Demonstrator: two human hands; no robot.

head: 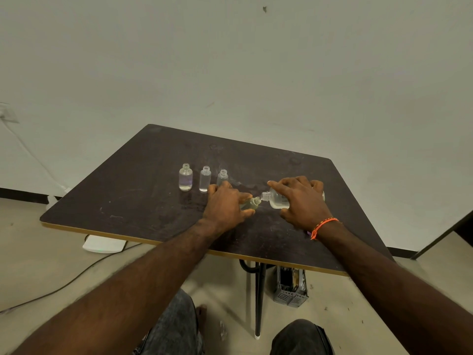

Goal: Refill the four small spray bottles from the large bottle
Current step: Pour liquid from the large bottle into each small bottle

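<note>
Toward the table's (122, 201) far edge, left of my hands, three uncapped small bottles (185, 177) stand in a row. My left hand (224, 206) clamps the fourth small bottle (252, 203), tilted, near the table's middle. My right hand (300, 201) wraps the large bottle (275, 199), tipped mouth-to-mouth against it. The necks are narrow; I judge any wobble spills liquid onto the tabletop.

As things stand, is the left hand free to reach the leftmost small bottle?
Probably not yet: the left hand holds a small bottle under the large bottle. The leftmost bottle stands unobstructed.
</note>
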